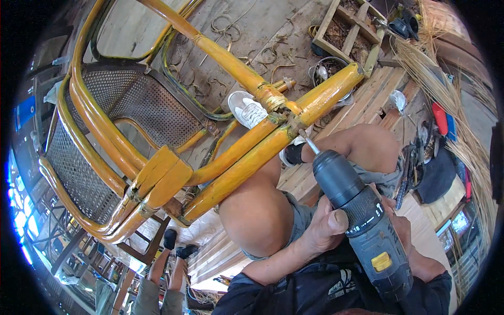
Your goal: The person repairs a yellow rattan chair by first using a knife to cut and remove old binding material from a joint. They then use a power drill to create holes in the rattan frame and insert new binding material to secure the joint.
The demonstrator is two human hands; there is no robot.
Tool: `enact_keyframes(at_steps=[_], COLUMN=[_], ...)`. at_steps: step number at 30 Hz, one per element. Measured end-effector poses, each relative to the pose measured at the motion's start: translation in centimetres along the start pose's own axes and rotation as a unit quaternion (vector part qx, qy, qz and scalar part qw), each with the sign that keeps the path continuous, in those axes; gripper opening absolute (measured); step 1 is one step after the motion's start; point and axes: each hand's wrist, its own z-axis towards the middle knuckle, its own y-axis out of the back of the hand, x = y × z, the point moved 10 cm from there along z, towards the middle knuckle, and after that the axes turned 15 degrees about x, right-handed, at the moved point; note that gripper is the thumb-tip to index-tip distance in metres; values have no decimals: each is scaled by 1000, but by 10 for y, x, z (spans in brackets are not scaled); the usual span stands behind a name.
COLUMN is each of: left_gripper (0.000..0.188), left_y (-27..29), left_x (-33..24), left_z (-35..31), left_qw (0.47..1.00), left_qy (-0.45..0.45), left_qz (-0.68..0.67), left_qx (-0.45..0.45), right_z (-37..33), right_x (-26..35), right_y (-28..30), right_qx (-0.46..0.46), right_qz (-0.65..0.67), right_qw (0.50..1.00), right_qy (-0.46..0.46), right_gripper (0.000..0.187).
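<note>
A yellow rattan chair frame (pixel 157 178) with woven mesh panels lies tilted across my knees. A dark cordless drill (pixel 362 215) with a yellow button points its bit (pixel 306 142) at the bound joint (pixel 286 118) where several yellow poles meet. My left hand (pixel 325 226) wraps the drill's body, thumb on top. My right hand (pixel 407 236) is mostly hidden behind the drill and grips it from the far side. My white shoe (pixel 247 109) rests on the floor under the poles.
A wooden frame box (pixel 349 29) and a metal bowl (pixel 329 68) sit at the top. Bundled rattan strips (pixel 446 92), a red-handled tool (pixel 440 118) and pliers (pixel 408 168) lie right. Another person's legs in dark shoes (pixel 176 247) stand lower left.
</note>
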Motion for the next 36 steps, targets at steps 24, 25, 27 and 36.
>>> enact_keyframes(at_steps=[24,25,27,36], left_gripper=[107,107,110,96], left_y=[11,10,11,-15], left_x=[3,2,1,34], left_z=[1,2,3,5], left_qw=[992,991,991,995], left_qy=[21,16,5,21], left_qz=[123,131,135,63], left_qx=[-20,-12,18,70], right_z=[4,3,1,-31], right_x=[-18,-17,-16,-26], right_y=[-20,-19,-17,-5], right_qx=[23,10,-14,-83], right_qz=[27,43,73,124], right_qw=[999,999,995,989], right_qy=[13,29,59,9], right_gripper=[58,58,56,36])
